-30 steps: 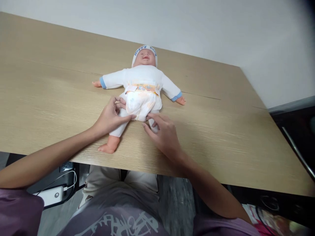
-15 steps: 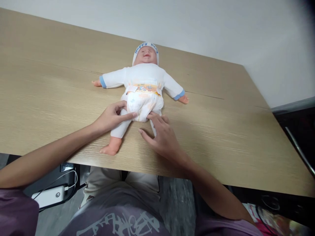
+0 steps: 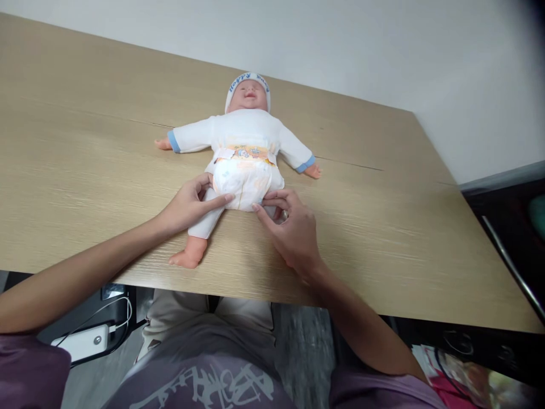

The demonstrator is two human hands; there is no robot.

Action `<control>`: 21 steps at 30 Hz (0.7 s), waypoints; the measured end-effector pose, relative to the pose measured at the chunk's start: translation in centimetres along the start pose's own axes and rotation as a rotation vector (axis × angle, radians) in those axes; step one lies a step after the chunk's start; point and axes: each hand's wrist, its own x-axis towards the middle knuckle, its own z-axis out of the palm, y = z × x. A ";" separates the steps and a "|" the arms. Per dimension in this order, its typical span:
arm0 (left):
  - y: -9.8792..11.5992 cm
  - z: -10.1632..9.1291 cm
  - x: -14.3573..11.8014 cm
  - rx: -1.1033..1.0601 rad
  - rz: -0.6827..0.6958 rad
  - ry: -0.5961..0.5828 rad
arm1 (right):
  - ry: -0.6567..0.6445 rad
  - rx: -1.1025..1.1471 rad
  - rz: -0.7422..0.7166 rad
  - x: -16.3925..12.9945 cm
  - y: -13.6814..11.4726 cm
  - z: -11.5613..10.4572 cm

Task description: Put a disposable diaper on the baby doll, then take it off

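Observation:
A baby doll [image 3: 244,126] in a white suit and a lettered cap lies on its back on the table, arms spread. Round its waist and hips is a white diaper [image 3: 240,184] with a printed orange front band. My left hand [image 3: 193,201] grips the diaper's edge at the leg on the left, thumb on the front and fingers at the side. At the other leg opening, my right hand [image 3: 293,227] pinches the diaper's edge between thumb and fingers. It hides most of that leg. The doll's bare foot [image 3: 189,254] on the left points toward me.
The wooden table [image 3: 383,244] reaches back to a pale wall [image 3: 340,45]. Below its front edge at left, a white power bank [image 3: 83,342] with a cable rests on a dark surface. Colourful packages [image 3: 460,378] are at the lower right.
My right hand has shifted outward to the right, and its thumb has come up onto the diaper's leg edge. My left hand keeps its place on the doll. The view has shifted slightly.

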 end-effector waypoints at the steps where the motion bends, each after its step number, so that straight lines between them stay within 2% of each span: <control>1: -0.1 0.0 0.0 0.020 0.017 0.005 | -0.003 -0.024 -0.023 0.0 0.0 -0.1; 5: 0.0 -0.1 0.0 0.097 0.076 0.006 | -0.009 -0.057 -0.051 0.2 0.1 -0.2; 8: 0.3 -0.3 -0.1 0.139 0.078 -0.019 | -0.012 -0.046 -0.043 0.1 0.1 -0.3; 12: 0.6 -0.4 0.0 0.151 0.062 -0.045 | -0.079 -0.034 -0.040 0.3 0.1 -0.3; 17: 1.1 -0.1 0.0 0.049 -0.014 -0.030 | -0.119 -0.059 -0.055 0.7 0.0 0.4; 21: 1.0 0.1 -0.1 -0.090 -0.071 -0.040 | -0.145 0.120 0.010 0.8 -0.1 0.7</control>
